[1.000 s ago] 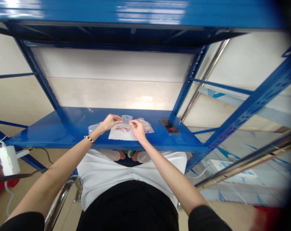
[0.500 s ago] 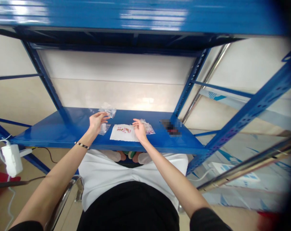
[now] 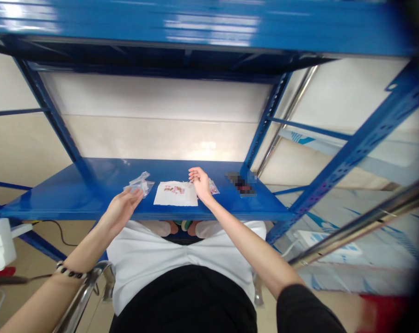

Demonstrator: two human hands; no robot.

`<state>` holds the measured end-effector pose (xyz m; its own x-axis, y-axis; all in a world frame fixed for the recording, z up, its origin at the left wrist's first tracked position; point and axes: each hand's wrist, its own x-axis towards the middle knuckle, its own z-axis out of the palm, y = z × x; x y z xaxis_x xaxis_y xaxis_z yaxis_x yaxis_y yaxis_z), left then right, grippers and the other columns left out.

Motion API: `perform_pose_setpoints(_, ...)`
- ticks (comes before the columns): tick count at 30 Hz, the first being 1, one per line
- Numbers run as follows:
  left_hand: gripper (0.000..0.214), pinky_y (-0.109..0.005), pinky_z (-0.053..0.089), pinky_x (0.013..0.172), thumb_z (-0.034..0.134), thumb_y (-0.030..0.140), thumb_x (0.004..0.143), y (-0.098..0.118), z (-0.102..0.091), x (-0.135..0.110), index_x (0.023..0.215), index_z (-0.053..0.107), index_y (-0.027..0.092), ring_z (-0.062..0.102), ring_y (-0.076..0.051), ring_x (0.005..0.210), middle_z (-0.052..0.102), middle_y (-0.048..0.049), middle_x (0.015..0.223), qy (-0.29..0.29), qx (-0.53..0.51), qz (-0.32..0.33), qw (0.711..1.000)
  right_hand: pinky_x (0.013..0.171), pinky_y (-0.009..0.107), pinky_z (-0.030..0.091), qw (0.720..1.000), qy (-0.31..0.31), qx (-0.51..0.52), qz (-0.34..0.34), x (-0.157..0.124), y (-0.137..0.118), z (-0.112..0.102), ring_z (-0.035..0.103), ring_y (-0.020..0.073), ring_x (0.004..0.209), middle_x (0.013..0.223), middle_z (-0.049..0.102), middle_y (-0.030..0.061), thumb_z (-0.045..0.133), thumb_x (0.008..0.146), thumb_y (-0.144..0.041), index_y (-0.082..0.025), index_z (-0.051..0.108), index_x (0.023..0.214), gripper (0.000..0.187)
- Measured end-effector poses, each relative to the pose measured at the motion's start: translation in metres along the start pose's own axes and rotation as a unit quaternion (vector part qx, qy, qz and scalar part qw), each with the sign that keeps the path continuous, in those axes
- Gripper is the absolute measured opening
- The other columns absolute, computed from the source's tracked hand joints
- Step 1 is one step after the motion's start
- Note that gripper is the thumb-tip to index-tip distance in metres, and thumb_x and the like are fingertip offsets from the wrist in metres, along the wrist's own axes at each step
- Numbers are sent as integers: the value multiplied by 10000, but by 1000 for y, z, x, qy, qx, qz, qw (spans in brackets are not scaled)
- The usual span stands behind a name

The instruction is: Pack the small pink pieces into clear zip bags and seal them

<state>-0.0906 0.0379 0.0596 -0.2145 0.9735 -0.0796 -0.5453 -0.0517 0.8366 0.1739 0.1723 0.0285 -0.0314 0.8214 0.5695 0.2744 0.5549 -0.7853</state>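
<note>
My left hand [image 3: 123,206] is stretched out palm-up at the front left of the shelf, its fingertips against clear plastic bags [image 3: 144,185]. It is open. A white sheet [image 3: 173,200] lies flat near the front edge, with small pink and brown pieces [image 3: 175,189] on it, too small to name. My right hand [image 3: 200,186] hovers at the sheet's right edge with loosely bent fingers slightly apart, holding nothing that I can see. Behind it, partly hidden, is a clear bag with pink bits [image 3: 213,187].
The blue metal shelf [image 3: 91,194] has another shelf level [image 3: 195,23] overhead and posts at both sides. A pixelated dark item [image 3: 242,184] lies at the right. A white power strip [image 3: 0,245] hangs at the left.
My left hand has moved down and toward me, going from a pinch on a clear bag to open fingers; the bags now lie together. My right hand has barely moved.
</note>
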Motion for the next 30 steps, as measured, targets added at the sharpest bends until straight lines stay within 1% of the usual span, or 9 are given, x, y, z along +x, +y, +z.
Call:
perform_pose_setpoints(3, 653, -408, 436, 1076, 609, 78, 790, -16, -3, -17, 1406, 421, 184, 505, -277, 1293, 412, -150, 1492, -88, 129, 21, 987, 795, 274, 467, 984, -89, -125, -87, -1, -17, -27, 592, 151, 851, 942, 609, 40, 356, 704, 26, -190, 619, 974, 434)
perform_pose_setpoints(6, 697, -479, 368, 1112, 581, 207, 860, -40, -8, -22, 1497, 299, 228, 411, -297, 1363, 330, -126, 1546, -225, 316, 63, 919, 845, 294, 443, 942, -197, -244, -117, -14, -27, -55, 576, 174, 920, 946, 604, 48, 423, 758, 31, -191, 641, 928, 355)
perform_pose_setpoints(8, 662, -489, 318, 1141, 514, 214, 893, -55, -8, -22, 1510, 274, 218, 351, -279, 1401, 321, -118, 1551, -273, 440, 145, 843, 854, 304, 435, 921, -232, -288, -121, -25, -29, -67, 572, 182, 930, 931, 600, 56, 455, 805, 16, -181, 641, 904, 288)
perform_pose_setpoints(12, 658, -468, 272, 1166, 418, 122, 887, -76, 7, -21, 1520, 255, 197, 262, -263, 1441, 266, -116, 1573, -292, 617, 324, 655, 846, 308, 432, 904, -239, -328, -131, -41, -25, -69, 575, 188, 934, 938, 604, 74, 506, 895, -80, -169, 636, 910, 158)
perform_pose_setpoints(14, 692, -463, 304, 1144, 416, 79, 852, -81, 16, -20, 1519, 254, 168, 259, -279, 1440, 266, -134, 1570, -300, 666, 372, 573, 837, 309, 433, 894, -246, -349, -133, -45, -22, -63, 579, 197, 931, 909, 610, 73, 558, 889, -112, -163, 633, 866, 93)
perform_pose_setpoints(16, 707, -454, 326, 1124, 429, 59, 822, -84, 20, -19, 1508, 272, 131, 279, -290, 1429, 298, -158, 1551, -298, 700, 391, 518, 823, 306, 435, 885, -248, -371, -130, -46, -19, -58, 584, 205, 920, 877, 618, 74, 588, 870, -111, -156, 626, 820, 78)
perform_pose_setpoints(21, 692, -447, 308, 1125, 443, 54, 801, -90, 14, -13, 1480, 314, 88, 289, -297, 1420, 323, -196, 1528, -281, 732, 395, 478, 824, 303, 433, 876, -249, -392, -128, -39, -19, -51, 594, 216, 908, 848, 644, 85, 568, 863, -90, -155, 641, 821, 106)
perform_pose_setpoints(26, 743, -450, 269, 1137, 435, 47, 781, -94, 14, -15, 1503, 271, 109, 263, -298, 1432, 289, -179, 1551, -271, 738, 394, 477, 783, 276, 440, 915, -222, -312, -123, -23, -19, -27, 614, 189, 845, 844, 675, 54, 579, 836, -67, -179, 666, 825, 141)
perform_pose_setpoints(30, 771, -456, 243, 1144, 427, 52, 779, -95, 14, -19, 1521, 228, 121, 229, -300, 1448, 239, -162, 1577, -268, 733, 396, 484, 724, 254, 459, 942, -204, -257, -71, -12, -13, -5, 640, 177, 790, 808, 702, 25, 613, 813, -78, -202, 690, 842, 148)
